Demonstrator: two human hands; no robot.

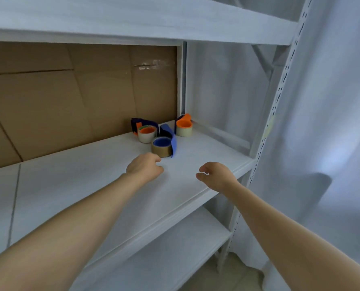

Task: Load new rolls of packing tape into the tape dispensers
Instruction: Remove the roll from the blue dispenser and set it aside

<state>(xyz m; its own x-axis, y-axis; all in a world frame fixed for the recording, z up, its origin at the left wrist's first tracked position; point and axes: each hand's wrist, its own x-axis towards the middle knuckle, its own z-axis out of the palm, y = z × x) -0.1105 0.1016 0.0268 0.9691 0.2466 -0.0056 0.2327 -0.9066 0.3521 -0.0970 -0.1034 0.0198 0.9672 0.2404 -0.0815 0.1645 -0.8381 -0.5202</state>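
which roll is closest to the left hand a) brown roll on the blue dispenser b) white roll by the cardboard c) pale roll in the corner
a: the brown roll lies just beyond the left hand, while the white roll and the pale roll sit farther back.

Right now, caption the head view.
Left hand and right hand hover empty over a white shelf, the left nearest a blue tape dispenser.

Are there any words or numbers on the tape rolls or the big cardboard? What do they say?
None: no words or numbers can be read on the brown tape roll, the white tape roll, the cream tape roll or the cardboard. Any small print is too blurred.
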